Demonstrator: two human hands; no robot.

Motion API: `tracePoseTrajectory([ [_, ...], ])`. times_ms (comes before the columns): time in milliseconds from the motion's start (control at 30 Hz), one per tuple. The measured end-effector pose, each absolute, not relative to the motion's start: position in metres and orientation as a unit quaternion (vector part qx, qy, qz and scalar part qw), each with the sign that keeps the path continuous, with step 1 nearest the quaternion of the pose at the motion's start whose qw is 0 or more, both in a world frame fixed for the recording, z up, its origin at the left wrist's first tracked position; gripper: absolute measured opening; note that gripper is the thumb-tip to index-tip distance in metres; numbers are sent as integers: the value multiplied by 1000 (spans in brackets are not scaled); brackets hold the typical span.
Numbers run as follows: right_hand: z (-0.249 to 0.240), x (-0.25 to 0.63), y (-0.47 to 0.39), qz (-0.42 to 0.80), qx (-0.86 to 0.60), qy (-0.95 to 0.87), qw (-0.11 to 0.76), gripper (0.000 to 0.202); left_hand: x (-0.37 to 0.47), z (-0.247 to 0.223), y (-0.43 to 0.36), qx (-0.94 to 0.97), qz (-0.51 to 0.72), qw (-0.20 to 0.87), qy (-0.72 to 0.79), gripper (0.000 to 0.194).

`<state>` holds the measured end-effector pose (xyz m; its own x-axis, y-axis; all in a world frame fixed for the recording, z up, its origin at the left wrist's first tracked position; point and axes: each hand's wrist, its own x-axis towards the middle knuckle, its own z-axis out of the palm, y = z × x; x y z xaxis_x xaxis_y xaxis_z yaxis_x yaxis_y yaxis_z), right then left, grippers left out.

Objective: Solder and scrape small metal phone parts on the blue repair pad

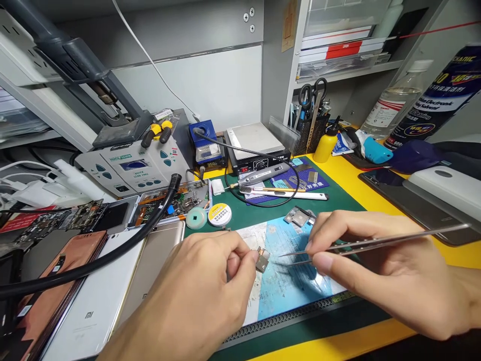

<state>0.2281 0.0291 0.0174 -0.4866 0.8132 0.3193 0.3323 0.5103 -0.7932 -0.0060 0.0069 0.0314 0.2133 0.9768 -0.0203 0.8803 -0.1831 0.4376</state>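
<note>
Between its thumb and fingers, my left hand (pixel 210 286) pinches a small metallic component (pixel 262 260) above a blue and white work surface (pixel 278 296). My right hand (pixel 383 265) holds a pair of metal tweezers (pixel 361 244) from both sides. The tweezer tips are apart, point left and are just right of the component, without touching it. Another small silver metal part (pixel 298 216) lies at the back of the work surface, behind the tweezers.
Phones (pixel 90 296) and a thick black hose (pixel 124 263) lie on the left, near a hot-air station (pixel 135 168). Behind are a round tin (pixel 220 214), a soldering iron (pixel 263 174) and a heating plate (pixel 255 140). A yellow bottle (pixel 326 144) stands at the back right.
</note>
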Motion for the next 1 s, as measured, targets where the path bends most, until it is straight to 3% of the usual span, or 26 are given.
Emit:
tracePoseTrajectory([
  [667, 19, 227, 33, 375, -412, -749, 358, 17, -9, 32, 7, 788, 83, 114, 599, 32],
  [1000, 19, 226, 40, 487, -432, -657, 380, 29, -16, 30, 4, 814, 102, 104, 562, 10],
])
